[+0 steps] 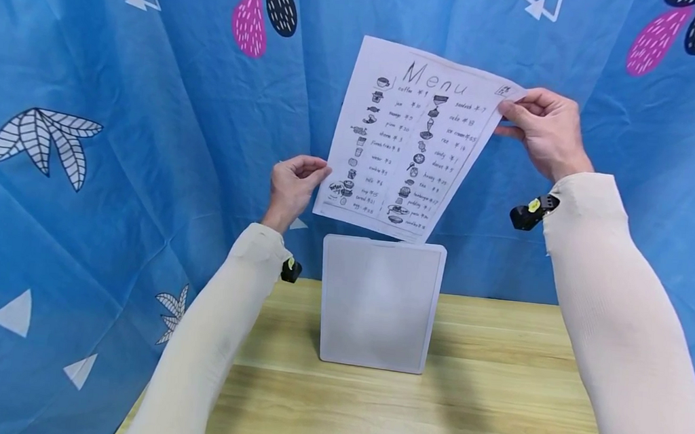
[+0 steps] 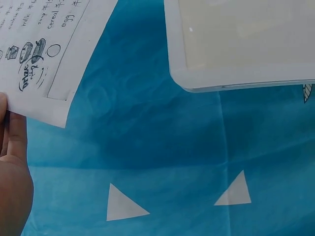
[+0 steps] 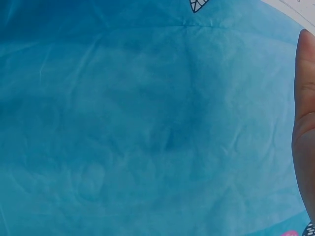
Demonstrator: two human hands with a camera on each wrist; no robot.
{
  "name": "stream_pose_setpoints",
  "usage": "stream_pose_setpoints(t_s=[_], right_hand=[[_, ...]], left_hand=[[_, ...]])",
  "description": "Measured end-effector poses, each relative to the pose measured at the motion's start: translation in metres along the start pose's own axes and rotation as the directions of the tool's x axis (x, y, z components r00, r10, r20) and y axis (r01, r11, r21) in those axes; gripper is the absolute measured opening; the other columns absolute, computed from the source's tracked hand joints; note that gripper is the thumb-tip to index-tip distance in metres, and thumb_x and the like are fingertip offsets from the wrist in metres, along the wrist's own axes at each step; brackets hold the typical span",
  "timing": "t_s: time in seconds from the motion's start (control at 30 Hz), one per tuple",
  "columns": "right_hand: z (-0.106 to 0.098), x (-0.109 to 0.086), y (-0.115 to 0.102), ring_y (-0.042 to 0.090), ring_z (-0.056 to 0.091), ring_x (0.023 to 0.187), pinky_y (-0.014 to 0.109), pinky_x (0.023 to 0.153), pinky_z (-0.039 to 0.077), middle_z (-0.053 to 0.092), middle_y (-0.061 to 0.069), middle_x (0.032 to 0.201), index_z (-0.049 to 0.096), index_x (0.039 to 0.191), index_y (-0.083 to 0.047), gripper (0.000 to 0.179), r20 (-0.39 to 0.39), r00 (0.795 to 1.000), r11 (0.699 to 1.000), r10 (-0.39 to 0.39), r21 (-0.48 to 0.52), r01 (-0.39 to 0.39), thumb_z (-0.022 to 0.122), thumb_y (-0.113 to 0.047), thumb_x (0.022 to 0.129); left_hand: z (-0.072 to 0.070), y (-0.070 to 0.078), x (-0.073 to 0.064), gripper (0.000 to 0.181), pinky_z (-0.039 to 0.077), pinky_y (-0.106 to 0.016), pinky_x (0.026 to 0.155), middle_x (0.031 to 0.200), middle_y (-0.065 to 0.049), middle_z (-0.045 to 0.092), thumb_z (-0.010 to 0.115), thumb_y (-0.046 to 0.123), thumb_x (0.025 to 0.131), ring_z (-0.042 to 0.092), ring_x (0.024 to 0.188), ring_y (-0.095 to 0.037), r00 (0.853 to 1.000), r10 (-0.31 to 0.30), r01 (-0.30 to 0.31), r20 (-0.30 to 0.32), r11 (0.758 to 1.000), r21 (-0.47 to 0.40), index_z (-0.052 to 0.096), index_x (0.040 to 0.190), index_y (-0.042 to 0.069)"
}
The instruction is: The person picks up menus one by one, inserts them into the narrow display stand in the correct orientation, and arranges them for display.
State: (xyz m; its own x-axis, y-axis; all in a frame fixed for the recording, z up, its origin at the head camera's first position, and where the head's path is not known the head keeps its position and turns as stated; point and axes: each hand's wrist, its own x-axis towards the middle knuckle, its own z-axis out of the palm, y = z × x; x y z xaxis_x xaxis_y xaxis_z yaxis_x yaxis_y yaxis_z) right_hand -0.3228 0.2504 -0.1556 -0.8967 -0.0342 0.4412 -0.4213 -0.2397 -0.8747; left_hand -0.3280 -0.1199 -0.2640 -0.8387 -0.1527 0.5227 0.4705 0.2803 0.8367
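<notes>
A handwritten paper menu (image 1: 389,159) with small food drawings is held up, tilted, between both hands. My left hand (image 1: 293,187) pinches its left edge near the lower corner; in the left wrist view that corner of the menu (image 2: 54,73) shows beside the hand (image 2: 15,167). At the upper right corner, my right hand (image 1: 547,130) grips the sheet between thumb and fingers. Just below the paper stands a white-framed display holder (image 1: 380,305), upright on the table, its front blank and greyish. In the right wrist view only part of the right hand (image 3: 306,108) is visible.
A light wood-grain table (image 1: 495,365) lies under the display holder. Blue patterned curtain (image 1: 167,94) hangs behind and along the left side, close to the left arm. Small black wrist cameras sit on both cuffs.
</notes>
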Motion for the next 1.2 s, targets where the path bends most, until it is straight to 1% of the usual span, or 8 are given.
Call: stream_pose_setpoints(t_s=[0.27, 0.47, 0.6, 0.87, 1.07, 1.2], right_hand=[[0.001, -0.001, -0.003, 0.023, 0.071, 0.094, 0.03, 0.075, 0.057, 0.074, 0.01, 0.103, 0.073, 0.107, 0.004, 0.032, -0.005, 1.0, 1.0, 0.018, -0.01, -0.018, 0.082, -0.007, 0.079], [0.002, -0.001, -0.003, 0.023, 0.071, 0.093, 0.03, 0.075, 0.057, 0.074, 0.01, 0.103, 0.073, 0.106, 0.004, 0.031, -0.006, 0.999, 0.999, 0.037, -0.037, -0.037, 0.082, -0.008, 0.079], [0.003, -0.001, -0.004, 0.023, 0.071, 0.093, 0.029, 0.074, 0.057, 0.073, 0.01, 0.104, 0.073, 0.106, 0.003, 0.032, -0.009, 0.999, 0.997, 0.048, -0.06, -0.048, 0.083, -0.009, 0.078], [0.009, 0.001, -0.004, 0.023, 0.07, 0.092, 0.028, 0.073, 0.057, 0.074, 0.009, 0.101, 0.073, 0.103, 0.003, 0.029, -0.019, 0.999, 0.996, 0.035, -0.083, -0.036, 0.083, -0.009, 0.079], [0.011, 0.003, -0.002, 0.022, 0.071, 0.089, 0.028, 0.072, 0.058, 0.074, 0.01, 0.099, 0.073, 0.102, 0.003, 0.027, -0.03, 0.999, 0.997, 0.023, -0.078, -0.026, 0.083, -0.008, 0.079], [0.012, 0.002, 0.0, 0.022, 0.071, 0.09, 0.027, 0.073, 0.058, 0.073, 0.01, 0.1, 0.074, 0.103, 0.001, 0.03, -0.039, 0.999, 0.995, 0.021, -0.1, -0.025, 0.084, -0.011, 0.078]], left_hand=[[-0.001, 0.001, -0.005, 0.02, 0.056, -0.032, 0.088, 0.105, -0.011, 0.073, 0.073, 0.016, 0.092, 0.07, 0.094, -0.021, 1.0, -0.021, 0.021, 0.014, 1.0, 0.017, 0.075, 0.108, 0.003], [0.001, -0.005, -0.009, 0.021, 0.056, -0.032, 0.088, 0.105, -0.011, 0.073, 0.074, 0.017, 0.092, 0.069, 0.095, -0.021, 0.999, -0.039, 0.038, 0.027, 0.999, 0.04, 0.074, 0.108, 0.003], [0.003, -0.009, -0.014, 0.022, 0.056, -0.032, 0.088, 0.105, -0.011, 0.072, 0.074, 0.018, 0.092, 0.069, 0.095, -0.021, 0.999, -0.04, 0.038, 0.036, 0.998, 0.042, 0.075, 0.108, 0.003], [0.006, -0.016, -0.018, 0.023, 0.056, -0.033, 0.09, 0.104, -0.011, 0.072, 0.075, 0.018, 0.091, 0.068, 0.096, -0.022, 0.996, -0.08, 0.079, 0.048, 0.996, 0.036, 0.074, 0.109, 0.003], [0.008, -0.022, -0.021, 0.023, 0.055, -0.033, 0.09, 0.104, -0.011, 0.072, 0.075, 0.019, 0.091, 0.068, 0.097, -0.021, 0.995, -0.087, 0.085, 0.046, 0.996, 0.03, 0.074, 0.109, 0.004], [0.008, -0.026, -0.023, 0.023, 0.056, -0.034, 0.089, 0.103, -0.011, 0.072, 0.075, 0.018, 0.091, 0.069, 0.095, -0.021, 0.995, -0.085, 0.084, 0.049, 0.996, 0.021, 0.074, 0.109, 0.003]])
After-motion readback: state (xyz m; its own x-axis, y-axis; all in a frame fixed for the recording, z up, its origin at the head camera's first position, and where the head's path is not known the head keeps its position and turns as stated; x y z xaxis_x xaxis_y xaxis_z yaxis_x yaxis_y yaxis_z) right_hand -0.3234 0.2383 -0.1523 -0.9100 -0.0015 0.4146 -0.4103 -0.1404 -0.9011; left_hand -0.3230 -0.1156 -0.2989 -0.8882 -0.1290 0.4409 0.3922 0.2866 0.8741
